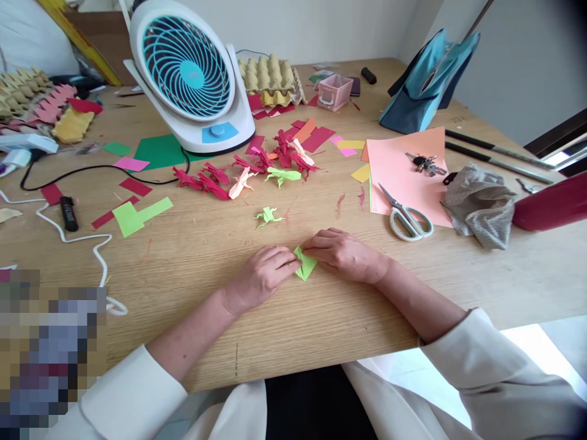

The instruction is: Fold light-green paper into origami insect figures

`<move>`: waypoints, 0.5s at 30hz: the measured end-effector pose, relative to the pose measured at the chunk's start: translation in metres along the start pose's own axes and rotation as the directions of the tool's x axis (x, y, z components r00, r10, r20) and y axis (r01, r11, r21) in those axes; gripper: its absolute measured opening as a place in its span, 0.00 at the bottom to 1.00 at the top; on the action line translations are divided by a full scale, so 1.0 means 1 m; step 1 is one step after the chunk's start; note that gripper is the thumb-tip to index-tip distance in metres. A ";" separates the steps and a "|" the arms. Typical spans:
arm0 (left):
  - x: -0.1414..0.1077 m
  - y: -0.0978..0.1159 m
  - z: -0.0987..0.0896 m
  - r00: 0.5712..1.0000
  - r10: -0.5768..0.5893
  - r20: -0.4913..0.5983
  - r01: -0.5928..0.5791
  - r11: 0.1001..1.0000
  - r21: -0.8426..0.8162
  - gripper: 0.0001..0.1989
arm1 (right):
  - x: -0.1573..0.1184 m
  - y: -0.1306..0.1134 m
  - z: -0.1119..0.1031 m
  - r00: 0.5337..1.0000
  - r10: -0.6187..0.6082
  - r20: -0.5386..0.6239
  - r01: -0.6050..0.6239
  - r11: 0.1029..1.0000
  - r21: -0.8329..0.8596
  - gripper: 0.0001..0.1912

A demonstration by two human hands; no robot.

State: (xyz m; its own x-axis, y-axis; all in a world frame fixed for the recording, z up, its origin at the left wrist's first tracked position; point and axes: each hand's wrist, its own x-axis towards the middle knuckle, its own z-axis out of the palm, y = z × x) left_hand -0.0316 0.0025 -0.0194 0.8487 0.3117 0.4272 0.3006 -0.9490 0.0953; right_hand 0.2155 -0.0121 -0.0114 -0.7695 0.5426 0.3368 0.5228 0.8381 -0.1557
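Observation:
A small folded piece of light green paper [305, 266] lies on the wooden table between my two hands. My left hand [266, 275] has its fingers together, their tips pressed on the paper's left side. My right hand [342, 253] pinches the upper right part of the same paper, fingers bent. Just beyond them stands a small light green paper figure [268, 216]. Further back, several red paper figures [211, 181] lie in a cluster with a few pale pink ones and another light green one [283, 175].
A white fan [192, 73] stands at the back left. Scissors [406, 215] and keys [426, 164] rest on pink paper [389, 153] at the right, near a grey cloth [481, 205] and a red cylinder [550, 205]. A marker [68, 214] and white cable are at the left.

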 end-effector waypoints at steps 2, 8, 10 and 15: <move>-0.001 0.000 0.001 1.000 0.015 -0.018 -0.015 1.000 0.011 0.10 | 0.000 0.000 0.000 1.000 -0.001 0.003 0.001 1.000 0.002 0.12; -0.001 0.000 0.001 0.997 0.055 -0.048 -0.055 0.998 0.009 0.10 | -0.002 0.000 0.001 1.000 0.005 0.023 -0.005 1.000 0.011 0.13; -0.002 0.001 0.001 0.996 0.068 -0.057 -0.068 0.998 -0.001 0.11 | -0.002 -0.001 0.000 0.999 0.011 0.039 -0.011 1.000 0.006 0.13; -0.005 0.002 0.004 0.994 0.060 -0.092 -0.061 0.998 -0.009 0.10 | 0.000 -0.004 -0.005 0.997 -0.002 0.078 0.004 1.000 -0.023 0.14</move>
State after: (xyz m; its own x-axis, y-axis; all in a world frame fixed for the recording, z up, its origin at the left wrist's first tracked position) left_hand -0.0340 -0.0007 -0.0250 0.8217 0.2482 0.5130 0.2438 -0.9667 0.0772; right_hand 0.2159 -0.0156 -0.0063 -0.7969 0.5437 0.2634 0.5281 0.8387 -0.1334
